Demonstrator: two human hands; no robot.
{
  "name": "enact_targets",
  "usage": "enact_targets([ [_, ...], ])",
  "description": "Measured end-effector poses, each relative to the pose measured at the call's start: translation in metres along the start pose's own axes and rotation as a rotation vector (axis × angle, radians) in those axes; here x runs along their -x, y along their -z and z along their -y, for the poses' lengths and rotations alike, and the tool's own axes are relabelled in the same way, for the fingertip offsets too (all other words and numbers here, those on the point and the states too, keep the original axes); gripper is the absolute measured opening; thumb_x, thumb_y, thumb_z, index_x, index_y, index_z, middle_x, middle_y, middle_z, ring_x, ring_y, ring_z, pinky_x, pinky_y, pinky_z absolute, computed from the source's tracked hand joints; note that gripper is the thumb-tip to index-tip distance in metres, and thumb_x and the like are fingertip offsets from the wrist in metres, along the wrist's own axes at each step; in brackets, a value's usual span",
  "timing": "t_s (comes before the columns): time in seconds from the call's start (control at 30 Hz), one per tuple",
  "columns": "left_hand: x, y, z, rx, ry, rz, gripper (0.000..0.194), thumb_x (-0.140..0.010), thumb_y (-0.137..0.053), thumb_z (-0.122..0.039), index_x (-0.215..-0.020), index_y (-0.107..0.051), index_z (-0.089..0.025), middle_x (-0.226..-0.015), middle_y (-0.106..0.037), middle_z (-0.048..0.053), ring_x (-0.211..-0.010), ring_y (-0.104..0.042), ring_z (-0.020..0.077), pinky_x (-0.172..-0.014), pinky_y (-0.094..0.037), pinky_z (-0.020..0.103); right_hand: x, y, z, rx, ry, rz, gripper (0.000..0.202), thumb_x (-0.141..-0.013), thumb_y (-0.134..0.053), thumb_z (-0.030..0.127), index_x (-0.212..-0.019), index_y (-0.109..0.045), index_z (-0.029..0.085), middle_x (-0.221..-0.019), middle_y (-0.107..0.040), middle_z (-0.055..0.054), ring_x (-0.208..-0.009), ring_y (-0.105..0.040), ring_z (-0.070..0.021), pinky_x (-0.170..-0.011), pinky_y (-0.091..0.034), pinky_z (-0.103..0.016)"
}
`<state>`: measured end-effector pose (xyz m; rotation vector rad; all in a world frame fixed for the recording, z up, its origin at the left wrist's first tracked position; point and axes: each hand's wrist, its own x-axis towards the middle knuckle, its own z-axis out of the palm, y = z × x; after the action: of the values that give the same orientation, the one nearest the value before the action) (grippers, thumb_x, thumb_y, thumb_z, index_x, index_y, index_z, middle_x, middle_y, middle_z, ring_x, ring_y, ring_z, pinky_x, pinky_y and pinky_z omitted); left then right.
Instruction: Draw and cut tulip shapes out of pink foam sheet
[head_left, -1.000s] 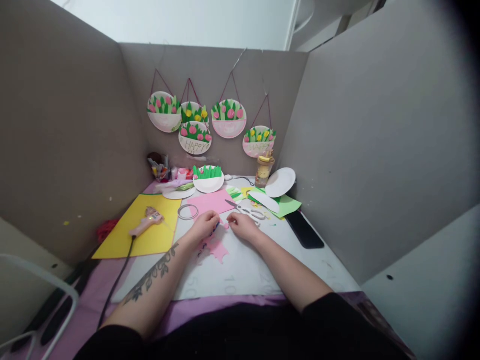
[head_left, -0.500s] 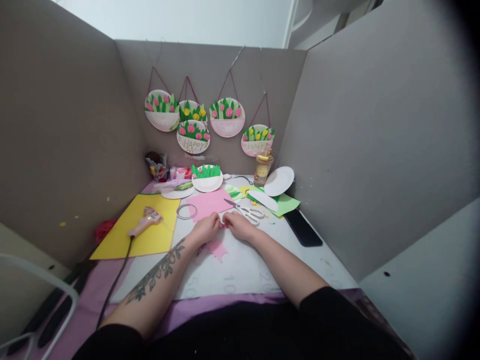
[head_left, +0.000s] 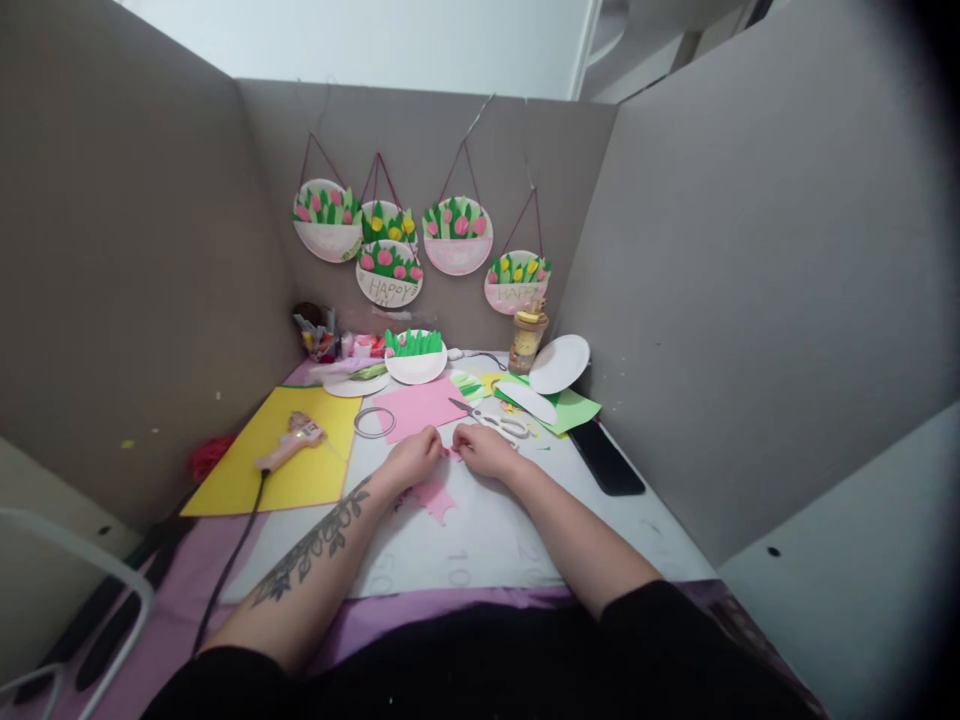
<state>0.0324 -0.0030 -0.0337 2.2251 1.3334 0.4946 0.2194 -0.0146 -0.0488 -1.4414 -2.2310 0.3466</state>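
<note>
My left hand (head_left: 417, 457) is closed in a pinch on a small pink paper piece (head_left: 453, 454). Close beside it, my right hand (head_left: 482, 450) pinches at the same small pink bit, its fingers closed. Below my left hand lies a jagged pink paper scrap (head_left: 436, 501). White-handled scissors (head_left: 491, 421) rest just beyond my right hand. A pink sheet (head_left: 420, 408) lies beyond both hands, with a grey ring (head_left: 374, 423) at its left edge.
A pink glue gun (head_left: 292, 443) with a black cord lies on a yellow sheet (head_left: 262, 470) at left. At right is a black phone (head_left: 606, 458). Behind are a decorated plate (head_left: 416, 368), white plates (head_left: 559, 364) and a cup (head_left: 526, 343). Decorated plates hang on the grey panel (head_left: 420, 130).
My right hand has shifted slightly right, leaving a slightly wider gap between the hands, where the small pink piece shows.
</note>
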Motion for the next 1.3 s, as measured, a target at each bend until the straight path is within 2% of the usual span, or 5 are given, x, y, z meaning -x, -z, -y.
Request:
enact_targets([
  [0.33, -0.002, -0.003, 0.003, 0.02, 0.024, -0.057, 0.021, -0.085, -0.04, -0.031, -0.084, -0.057, -0.02, -0.083, -0.068, 0.004, -0.069, -0.058, 0.0168, -0.061, -0.036, 0.025, 0.001, 0.006, -0.017, -0.065, 0.153, 0.124, 0.024, -0.077, -0.047, 0.007, -0.095, -0.06, 0.018, -0.092, -0.065, -0.005, -0.088, -0.056, -0.0173, -0.077, -0.039, -0.026],
  [0.43, -0.008, -0.001, 0.003, -0.035, 0.002, -0.077, 0.02, -0.081, -0.043, -0.028, -0.079, -0.061, -0.019, -0.081, -0.067, 0.005, -0.073, -0.057, 0.0176, -0.063, -0.037, 0.026, 0.0, 0.006, -0.019, -0.083, 0.16, 0.129, 0.024, -0.077, -0.047, 0.007, -0.095, -0.059, 0.018, -0.093, -0.064, -0.005, -0.088, -0.056, -0.0173, -0.077, -0.039, -0.026],
  [0.53, -0.019, 0.0, 0.005, -0.059, -0.063, -0.026, 0.021, -0.078, -0.043, -0.026, -0.076, -0.063, -0.018, -0.08, -0.066, 0.005, -0.072, -0.057, 0.0176, -0.062, -0.037, 0.025, 0.0, 0.007, -0.019, -0.082, 0.154, 0.136, 0.024, -0.076, -0.048, 0.006, -0.094, -0.059, 0.018, -0.092, -0.064, -0.005, -0.088, -0.056, -0.0173, -0.077, -0.04, -0.026],
  [0.7, -0.037, -0.003, 0.014, -0.065, -0.037, 0.122, 0.026, -0.077, -0.044, -0.03, -0.078, -0.067, -0.018, -0.069, -0.065, 0.002, -0.06, -0.054, 0.0151, -0.054, -0.033, 0.024, 0.001, 0.009, -0.018, -0.11, 0.17, 0.135, 0.027, -0.074, -0.046, 0.004, -0.094, -0.058, 0.019, -0.094, -0.064, -0.004, -0.089, -0.057, -0.0171, -0.078, -0.04, -0.026],
  [1.3, -0.031, -0.008, 0.002, -0.201, 0.018, 0.049, 0.025, -0.077, -0.045, -0.026, -0.077, -0.069, -0.019, -0.081, -0.07, 0.008, -0.075, -0.061, 0.0203, -0.065, -0.04, 0.026, 0.002, 0.01, -0.017, -0.103, 0.144, 0.167, 0.029, -0.076, -0.047, 0.008, -0.097, -0.063, 0.02, -0.095, -0.065, -0.005, -0.09, -0.058, -0.0178, -0.08, -0.042, -0.028],
])
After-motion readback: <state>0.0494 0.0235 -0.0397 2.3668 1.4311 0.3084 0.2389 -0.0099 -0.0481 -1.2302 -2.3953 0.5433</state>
